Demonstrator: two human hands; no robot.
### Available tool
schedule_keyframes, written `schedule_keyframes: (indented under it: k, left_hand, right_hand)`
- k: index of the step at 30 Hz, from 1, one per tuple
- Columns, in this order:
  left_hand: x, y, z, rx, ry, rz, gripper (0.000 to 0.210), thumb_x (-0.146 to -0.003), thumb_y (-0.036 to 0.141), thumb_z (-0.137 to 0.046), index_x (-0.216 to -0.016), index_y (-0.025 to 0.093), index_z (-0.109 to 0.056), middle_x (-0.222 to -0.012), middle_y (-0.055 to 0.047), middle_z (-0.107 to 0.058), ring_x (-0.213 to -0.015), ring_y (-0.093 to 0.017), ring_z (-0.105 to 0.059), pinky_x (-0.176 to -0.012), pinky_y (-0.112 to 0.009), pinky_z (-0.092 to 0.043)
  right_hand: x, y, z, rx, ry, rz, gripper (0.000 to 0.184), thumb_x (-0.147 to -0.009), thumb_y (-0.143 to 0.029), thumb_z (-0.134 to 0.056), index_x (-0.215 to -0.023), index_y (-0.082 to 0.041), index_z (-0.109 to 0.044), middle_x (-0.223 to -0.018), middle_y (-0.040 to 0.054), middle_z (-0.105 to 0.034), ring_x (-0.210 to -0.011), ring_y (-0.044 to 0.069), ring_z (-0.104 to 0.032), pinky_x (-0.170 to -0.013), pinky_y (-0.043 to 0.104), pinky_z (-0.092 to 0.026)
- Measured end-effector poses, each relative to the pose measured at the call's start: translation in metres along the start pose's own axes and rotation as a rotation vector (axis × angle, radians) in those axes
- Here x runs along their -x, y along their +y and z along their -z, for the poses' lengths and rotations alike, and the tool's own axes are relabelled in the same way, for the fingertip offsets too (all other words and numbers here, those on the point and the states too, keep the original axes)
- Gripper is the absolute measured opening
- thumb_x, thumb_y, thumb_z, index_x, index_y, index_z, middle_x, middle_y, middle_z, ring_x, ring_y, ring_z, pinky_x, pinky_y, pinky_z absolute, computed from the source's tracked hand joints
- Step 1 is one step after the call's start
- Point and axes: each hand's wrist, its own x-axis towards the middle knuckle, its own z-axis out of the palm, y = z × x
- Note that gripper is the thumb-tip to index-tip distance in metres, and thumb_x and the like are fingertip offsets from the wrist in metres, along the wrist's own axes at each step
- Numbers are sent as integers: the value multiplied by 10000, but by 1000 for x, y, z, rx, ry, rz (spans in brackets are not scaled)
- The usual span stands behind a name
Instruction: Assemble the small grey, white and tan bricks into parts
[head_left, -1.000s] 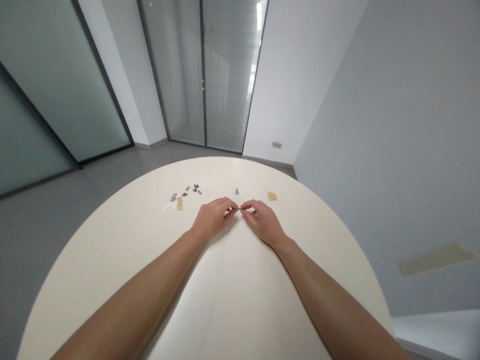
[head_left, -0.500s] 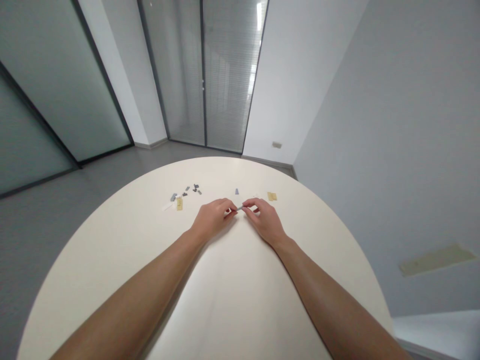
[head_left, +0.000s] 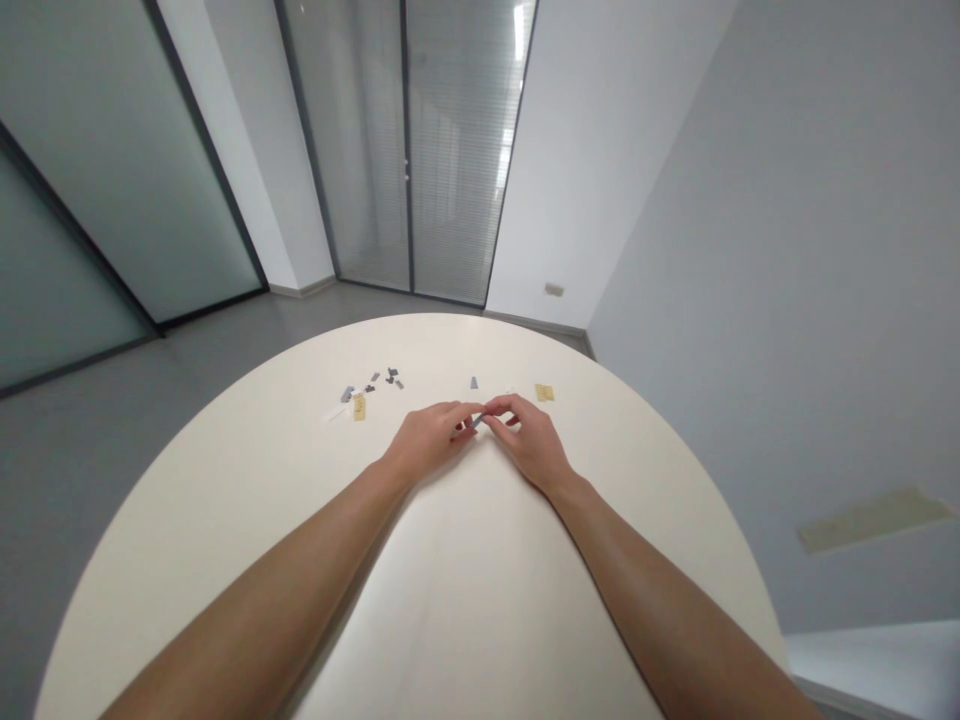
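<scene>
Between my fingertips is a small thin grey piece [head_left: 477, 421], tilted, its exact kind too small to make out. My left hand [head_left: 433, 436] pinches its left end, with the index finger reaching over toward the other hand. The right end is pinched between thumb and fingers of my right hand [head_left: 529, 438]. Just beyond the hands, a small grey-blue wedge-shaped piece [head_left: 474, 383] rests on the white round table [head_left: 420, 600]. Fingers cover part of the held piece.
Several small grey and dark pieces [head_left: 391, 377] lie at the left of the tabletop, near a yellow paper label [head_left: 359, 407] and a white strip [head_left: 337, 413]. Yellow paper labels [head_left: 544, 393] lie right of my hands. Behind the table's far edge are glass panels [head_left: 450, 150] and a wall.
The grey piece has turned to a steeper tilt between my fingers. My left index finger has stretched toward the right fingertips; my right hand has hardly moved.
</scene>
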Motion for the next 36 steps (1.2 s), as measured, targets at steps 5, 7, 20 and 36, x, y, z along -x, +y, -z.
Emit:
schedule_keyframes:
  k: [5,7,20,36]
  left_hand:
    - [0,0,-1,-2,6,-7,322,-899,224,-607,-1207,310,-646,-1013,16,-753,-803,-133,-681,-689,-232,-499]
    - [0,-1,-1,-5,5,-4,315,-896,220,-609,-1196,308,-645,-1011,20,-753,-806,-133,-684,-688,-232,-498]
    - [-1,-1,0,44,14,-5,196,-909,275,-594,-1103,284,-629,-956,30,-740,-802,-126,-687,-681,-224,-499]
    - [-1,-1,-1,67,-6,-6,191,-918,259,-563,-1100,284,-615,-947,32,-747,-763,-118,-692,-672,-218,-501]
  right_hand:
    - [0,0,0,-14,2,-19,115,-898,-270,-638,-1008,-241,-644,-954,18,-712,-897,181,-669,-768,326,-526]
    - [0,1,0,-8,0,-24,120,-898,-274,-639,-1013,-240,-642,-955,18,-710,-894,180,-670,-768,324,-526]
    - [2,-3,-2,-100,-69,-41,159,-896,-288,-638,-1030,-249,-563,-971,18,-717,-911,183,-693,-779,332,-538]
    - [3,-6,-2,-67,-45,-41,171,-879,-301,-640,-986,-245,-519,-943,15,-687,-855,180,-673,-741,331,-535]
